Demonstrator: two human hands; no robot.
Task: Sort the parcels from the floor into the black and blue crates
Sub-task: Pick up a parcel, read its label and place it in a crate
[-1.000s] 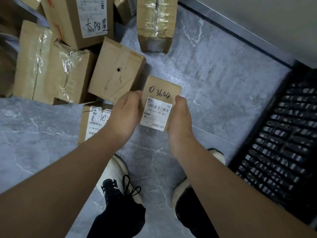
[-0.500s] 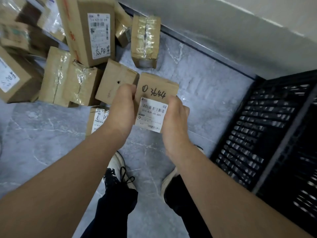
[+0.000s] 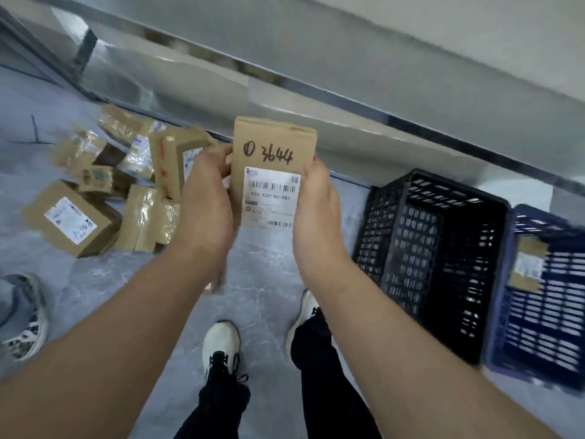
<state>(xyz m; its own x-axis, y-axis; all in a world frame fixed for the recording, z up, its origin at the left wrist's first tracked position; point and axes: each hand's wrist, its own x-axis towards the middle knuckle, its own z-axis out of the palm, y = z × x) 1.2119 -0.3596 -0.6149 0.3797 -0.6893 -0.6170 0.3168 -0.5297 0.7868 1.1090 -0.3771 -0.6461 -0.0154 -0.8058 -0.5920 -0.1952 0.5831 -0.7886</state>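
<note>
Both hands, left hand (image 3: pixel 205 204) and right hand (image 3: pixel 319 207), fingers curled round the parcel (image 3: pixel 272 166) at frame centre, label up, likely to read which crate.

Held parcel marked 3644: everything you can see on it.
The parcel is a slim brown cardboard box, held upright facing the camera. "3644" is handwritten in black marker above a white shipping label with barcodes. The left hand and right hand grip its side edges. It is clear of the floor, left of the black crate.
</note>
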